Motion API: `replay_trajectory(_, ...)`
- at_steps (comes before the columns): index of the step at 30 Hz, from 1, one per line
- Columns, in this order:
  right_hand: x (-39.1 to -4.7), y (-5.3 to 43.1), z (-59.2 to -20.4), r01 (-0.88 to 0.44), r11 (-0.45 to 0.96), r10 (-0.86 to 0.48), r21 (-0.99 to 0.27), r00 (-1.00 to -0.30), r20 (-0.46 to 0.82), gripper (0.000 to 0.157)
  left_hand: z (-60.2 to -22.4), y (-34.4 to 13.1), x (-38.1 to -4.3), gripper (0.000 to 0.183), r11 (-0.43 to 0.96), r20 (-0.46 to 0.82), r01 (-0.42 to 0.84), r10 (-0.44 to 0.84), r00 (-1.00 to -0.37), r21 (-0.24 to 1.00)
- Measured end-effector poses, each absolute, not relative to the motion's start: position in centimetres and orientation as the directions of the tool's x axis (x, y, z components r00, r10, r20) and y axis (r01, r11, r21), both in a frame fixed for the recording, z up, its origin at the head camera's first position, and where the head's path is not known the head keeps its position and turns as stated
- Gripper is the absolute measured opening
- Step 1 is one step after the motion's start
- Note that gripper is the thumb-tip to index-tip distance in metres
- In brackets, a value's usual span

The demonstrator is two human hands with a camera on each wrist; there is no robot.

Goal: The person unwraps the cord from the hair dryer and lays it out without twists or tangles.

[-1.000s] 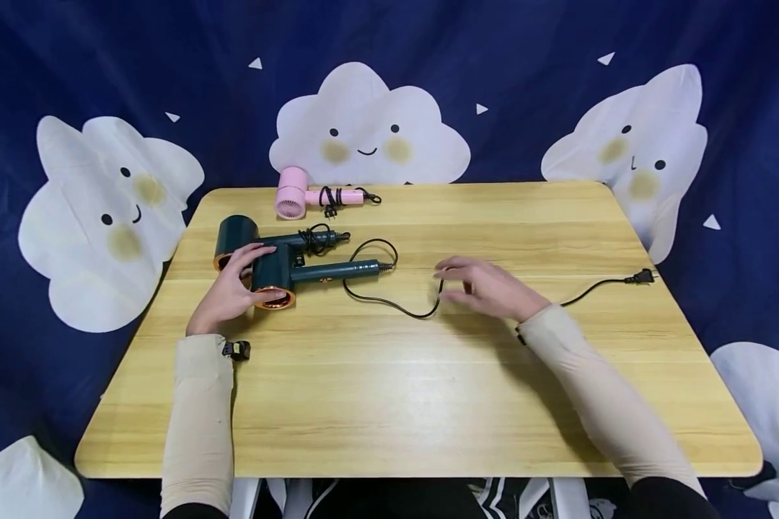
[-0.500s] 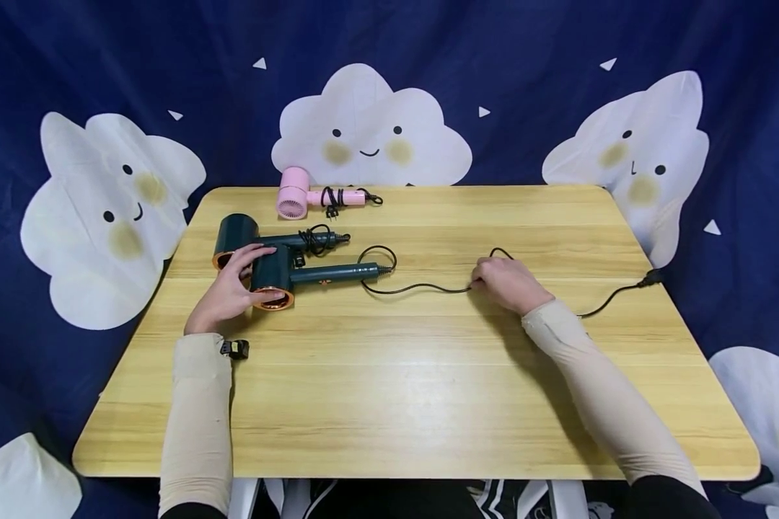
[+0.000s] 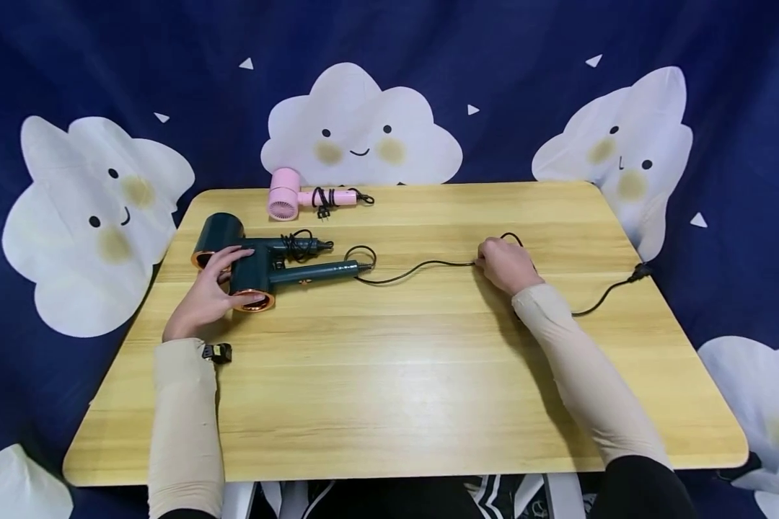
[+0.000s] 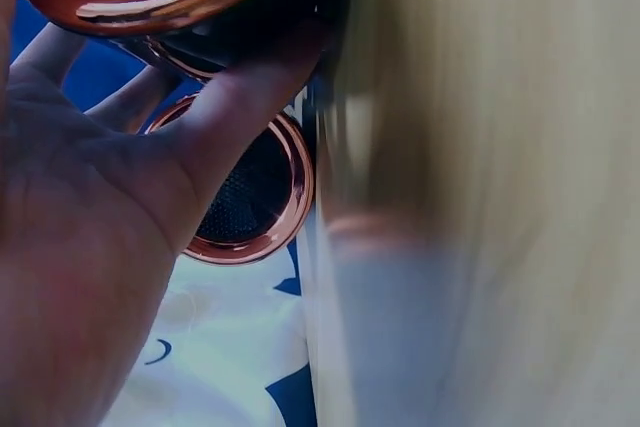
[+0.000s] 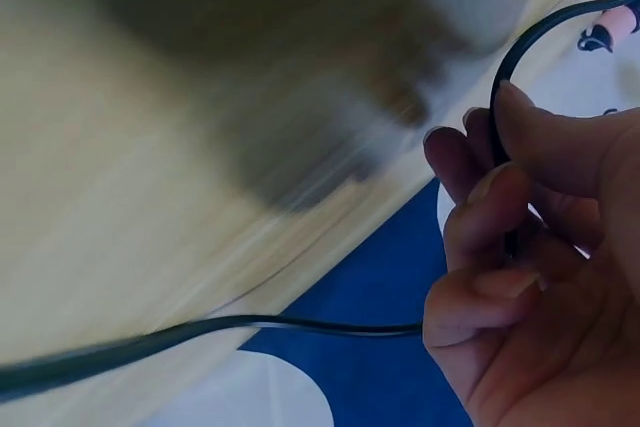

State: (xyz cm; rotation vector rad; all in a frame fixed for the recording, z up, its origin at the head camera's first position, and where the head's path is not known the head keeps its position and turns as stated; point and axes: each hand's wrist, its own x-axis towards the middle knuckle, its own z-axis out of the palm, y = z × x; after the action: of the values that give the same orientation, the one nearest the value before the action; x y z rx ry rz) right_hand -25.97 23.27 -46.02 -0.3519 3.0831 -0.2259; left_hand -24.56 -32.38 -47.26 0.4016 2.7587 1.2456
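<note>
My left hand (image 3: 201, 299) grips the barrel of the nearer dark green hair dryer (image 3: 252, 272), thumb at its copper-coloured rim and fingers over the top. In the left wrist view that copper rim (image 4: 175, 9) is close above the thumb. This dryer lies with its handle pointing right, and a black cord (image 3: 422, 267) runs from the handle's end. My right hand (image 3: 508, 265) pinches the cord between thumb and curled fingers; the right wrist view shows the cord (image 5: 300, 326) passing through them. The cord continues to a black plug (image 3: 639, 272) by the table's right edge.
A second dark green hair dryer (image 3: 221, 229), its cord wound up, lies just behind the held one. Farther back is a pink hair dryer (image 3: 283, 196) with a wrapped cord. A blue curtain (image 3: 506, 43) with white clouds surrounds the wooden table (image 3: 376, 404).
My right hand has moved right and closed on the cord, drawing it straighter between the dryer and the hand. My left hand keeps its grip on the nearer dryer. The view has shifted slightly.
</note>
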Motion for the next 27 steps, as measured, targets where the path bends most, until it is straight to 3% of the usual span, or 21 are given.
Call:
replay_trajectory(5, -26.9, 22.5, -45.7, -0.197, 0.966, -0.205, -0.166, -0.978, -0.034, 0.016, -47.2, -33.8, -24.3, 0.087, 0.652, 0.014, 0.181, 0.252, -0.968, 0.736)
replay_trajectory(21, -28.3, 24.6, -46.0, 0.105, 0.976, 0.099, -0.192, -0.994, -0.039, 0.020, -47.1, -33.9, -25.7, 0.090, 0.695, -0.018, 0.168, 0.252, -0.967, 0.699)
replay_trajectory(27, -28.6, 24.3, -45.9, 0.114, 0.965, 0.101, -0.234, -0.993, -0.068, 0.021, -47.2, -33.7, -26.1, 0.090, 0.692, -0.006, 0.184, 0.262, -0.965, 0.698)
